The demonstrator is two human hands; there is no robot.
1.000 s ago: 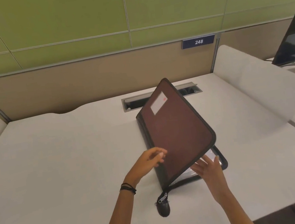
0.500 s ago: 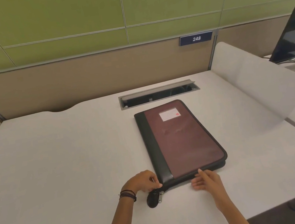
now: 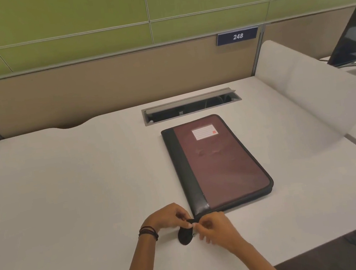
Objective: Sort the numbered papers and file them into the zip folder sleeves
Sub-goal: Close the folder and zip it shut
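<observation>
Two hands meet at the near-left corner of the zip folder, both nipping its zip pull
Folder lies closed and flat on the white desk, maroon cover up, black spine on the left, white label at the far end. Left hand, dark bands on its wrist, curls its fingers round the pull's thin black strap. Right hand pinches that strap from the other side, fingertips almost touching the left's, though it may be on the metal slider instead, too small to tell. The pull's black oval tab rests on the desk just below both hands. Beyond the folder sits a cable tray, a plate reading 248 on the partition, and a dark monitor far right
</observation>
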